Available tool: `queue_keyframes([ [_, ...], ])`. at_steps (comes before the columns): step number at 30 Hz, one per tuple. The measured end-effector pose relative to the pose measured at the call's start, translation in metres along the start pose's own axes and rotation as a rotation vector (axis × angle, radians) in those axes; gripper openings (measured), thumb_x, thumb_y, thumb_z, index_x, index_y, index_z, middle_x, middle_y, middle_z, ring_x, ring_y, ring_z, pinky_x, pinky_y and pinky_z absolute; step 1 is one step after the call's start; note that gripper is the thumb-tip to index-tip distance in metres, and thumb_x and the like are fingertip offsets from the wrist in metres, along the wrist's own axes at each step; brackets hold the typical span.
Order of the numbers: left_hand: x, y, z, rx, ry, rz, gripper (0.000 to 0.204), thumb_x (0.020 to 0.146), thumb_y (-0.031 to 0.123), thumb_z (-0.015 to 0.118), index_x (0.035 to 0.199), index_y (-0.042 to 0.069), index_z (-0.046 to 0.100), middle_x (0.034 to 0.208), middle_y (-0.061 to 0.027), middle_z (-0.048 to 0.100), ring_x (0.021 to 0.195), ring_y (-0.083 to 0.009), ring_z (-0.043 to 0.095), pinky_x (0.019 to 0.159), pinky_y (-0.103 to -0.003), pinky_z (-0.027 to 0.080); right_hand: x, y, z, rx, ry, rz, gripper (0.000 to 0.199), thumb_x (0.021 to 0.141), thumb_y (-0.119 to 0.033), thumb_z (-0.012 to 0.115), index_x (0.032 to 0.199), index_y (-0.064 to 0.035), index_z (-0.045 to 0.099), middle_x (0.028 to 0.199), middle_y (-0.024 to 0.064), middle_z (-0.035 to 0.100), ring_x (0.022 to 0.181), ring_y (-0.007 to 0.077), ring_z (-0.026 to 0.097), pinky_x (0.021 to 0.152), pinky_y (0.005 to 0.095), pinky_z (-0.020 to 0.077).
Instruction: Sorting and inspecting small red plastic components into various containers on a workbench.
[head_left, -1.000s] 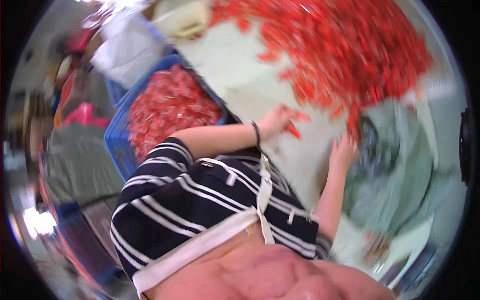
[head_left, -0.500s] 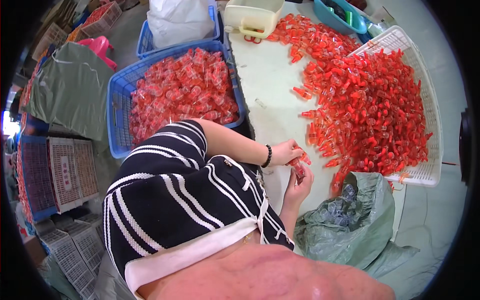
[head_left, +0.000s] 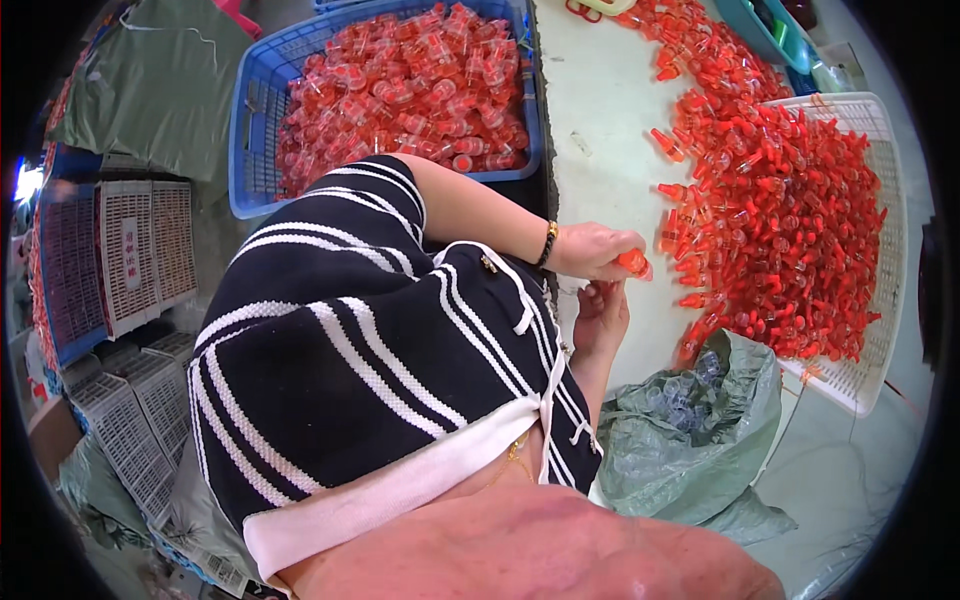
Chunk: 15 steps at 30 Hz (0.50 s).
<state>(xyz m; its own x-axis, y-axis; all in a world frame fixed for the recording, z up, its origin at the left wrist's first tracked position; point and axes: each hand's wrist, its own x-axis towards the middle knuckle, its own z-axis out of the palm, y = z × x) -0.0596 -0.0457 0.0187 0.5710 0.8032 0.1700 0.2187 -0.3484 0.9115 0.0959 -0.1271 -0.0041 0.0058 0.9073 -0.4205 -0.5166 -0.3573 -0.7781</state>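
The right hand (head_left: pixel 602 322) was held curled just below the left hand (head_left: pixel 592 250); whether anything was gripped there could not be told. A red-and-clear piece (head_left: pixel 634 263) was pinched in the left fingers; a light, steady pinch was judged best. Beyond, the red heap (head_left: pixel 785 235) was left untouched.

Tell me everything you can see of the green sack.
The green sack looks like thin, slightly glossy plastic sheeting, heavily creased. It slumps with its mouth open, showing clear, colourless plastic-looking pieces inside. It sits to the person's right, beside the heap of red-and-clear pieces and near the white basket; its lower end spreads in loose folds. The right hand is close by but not gripping it. What supports its underside, and how full it is, cannot be told.
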Motion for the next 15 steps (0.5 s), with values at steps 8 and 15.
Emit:
queue_keyframes([
  [8, -0.053, -0.03, -0.098, 0.122, 0.393, -0.238, 0.03, 0.09, 0.024, 0.056, 0.108, 0.001, 0.049, 0.085, -0.0144, 0.067, 0.073, -0.0207, 0.069, 0.066, -0.031, 0.054, 0.002, -0.004, 0.042, -0.115, -0.014, 0.044, 0.032, 0.096, -0.028, 0.051, 0.116, -0.0035, 0.052, 0.101, 0.0073, 0.062, 0.078, 0.0142, 0.06, 0.07, 0.025, 0.0507],
  [15, -0.174, -0.082, -0.261, 0.761, 0.944, -0.601, 0.045, 0.089, 0.034, 0.059, 0.118, 0.002, 0.048, 0.105, -0.0162, 0.063, 0.088, -0.0311, 0.065, 0.077, -0.037, 0.052, 0.02, 0.011, -0.021, -0.087, 0.018, 0.035, 0.029, 0.096, -0.023, 0.051, 0.117, -0.0042, 0.051, 0.102, 0.0077, 0.062, 0.076, 0.0107, 0.059, 0.069, 0.0228, 0.0505],
])
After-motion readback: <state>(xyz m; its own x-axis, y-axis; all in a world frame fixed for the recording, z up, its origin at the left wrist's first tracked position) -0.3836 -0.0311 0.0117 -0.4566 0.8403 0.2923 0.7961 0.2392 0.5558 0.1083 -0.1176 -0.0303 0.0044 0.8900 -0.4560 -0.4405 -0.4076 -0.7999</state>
